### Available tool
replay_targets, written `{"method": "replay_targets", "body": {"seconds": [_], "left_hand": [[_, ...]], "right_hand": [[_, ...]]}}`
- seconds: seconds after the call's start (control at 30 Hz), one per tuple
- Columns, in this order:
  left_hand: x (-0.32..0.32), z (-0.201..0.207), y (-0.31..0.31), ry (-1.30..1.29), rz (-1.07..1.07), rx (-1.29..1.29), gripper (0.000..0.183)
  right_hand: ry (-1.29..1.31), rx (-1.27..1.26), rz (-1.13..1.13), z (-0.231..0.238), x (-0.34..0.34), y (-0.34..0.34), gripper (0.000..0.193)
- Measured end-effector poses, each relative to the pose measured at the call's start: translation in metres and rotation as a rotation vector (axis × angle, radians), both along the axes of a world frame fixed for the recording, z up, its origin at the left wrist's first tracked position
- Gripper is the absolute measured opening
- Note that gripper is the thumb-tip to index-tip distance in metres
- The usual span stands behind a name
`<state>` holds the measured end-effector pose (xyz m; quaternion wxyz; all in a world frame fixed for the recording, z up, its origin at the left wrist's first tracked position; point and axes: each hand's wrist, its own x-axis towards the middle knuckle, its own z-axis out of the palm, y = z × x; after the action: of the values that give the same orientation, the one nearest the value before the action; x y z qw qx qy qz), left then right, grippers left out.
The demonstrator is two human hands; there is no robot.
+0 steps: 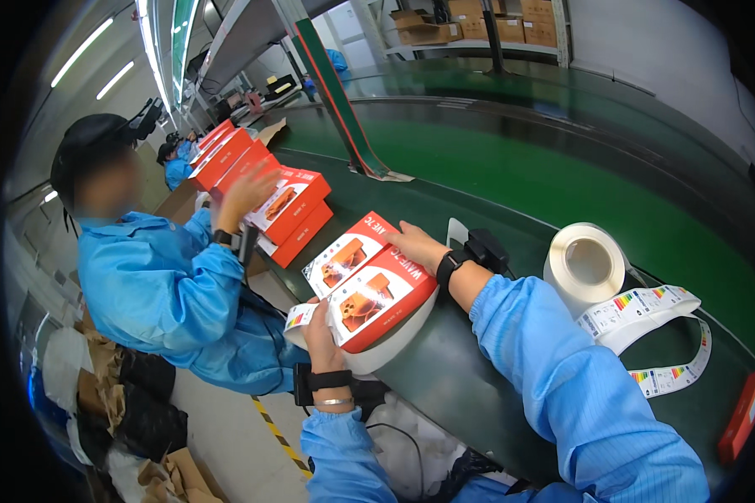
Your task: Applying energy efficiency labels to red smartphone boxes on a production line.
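Two red-and-white printed boxes lie side by side on the dark green bench in front of me, a nearer box (379, 303) and a farther box (337, 261). My left hand (323, 342) grips the left end of the nearer box. Beside its fingers is a piece of white label strip (298, 317), and more white strip (407, 339) curves beneath the box's near side. My right hand (419, 249) grasps the boxes' right end, its thumb and fingers over the edge; some fingertips are hidden. Right of that hand sits a small black device (486, 250).
A label roll (585, 261) stands at right, its printed strip (646, 314) looping over the bench. A red box (742, 415) lies at the far right. A co-worker (172, 285) at left reaches over stacked red boxes (289, 210). A green post (335, 92) rises beyond.
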<state>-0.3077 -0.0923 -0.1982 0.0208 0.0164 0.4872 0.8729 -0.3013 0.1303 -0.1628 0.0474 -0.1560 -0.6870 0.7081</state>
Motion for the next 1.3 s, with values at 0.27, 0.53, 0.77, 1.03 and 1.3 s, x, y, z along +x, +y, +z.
{"method": "replay_targets", "body": {"seconds": [0.27, 0.53, 0.77, 1.03, 1.3], "left_hand": [[0.004, 0.012, 0.006, 0.01, -0.081, -0.095, 0.032], [0.075, 0.074, 0.023, 0.446, -0.016, -0.101, 0.033], [0.168, 0.106, 0.058, 0.957, -0.279, -0.048, 0.027], [0.279, 0.052, 0.096, 1.061, -0.568, -0.106, 0.02], [0.328, 0.022, 0.077, 0.544, -0.998, -0.127, 0.02]], "right_hand": [[0.084, -0.047, 0.063, 0.012, 0.019, -0.002, 0.039], [0.471, -0.027, -0.132, 0.094, 0.098, 0.009, 0.039], [0.449, -0.281, -0.292, 0.122, 0.261, 0.021, 0.047], [0.479, -0.068, -0.718, 0.065, 0.438, 0.011, 0.063], [0.445, 0.693, -0.956, 0.012, 0.563, -0.036, 0.065]]}}
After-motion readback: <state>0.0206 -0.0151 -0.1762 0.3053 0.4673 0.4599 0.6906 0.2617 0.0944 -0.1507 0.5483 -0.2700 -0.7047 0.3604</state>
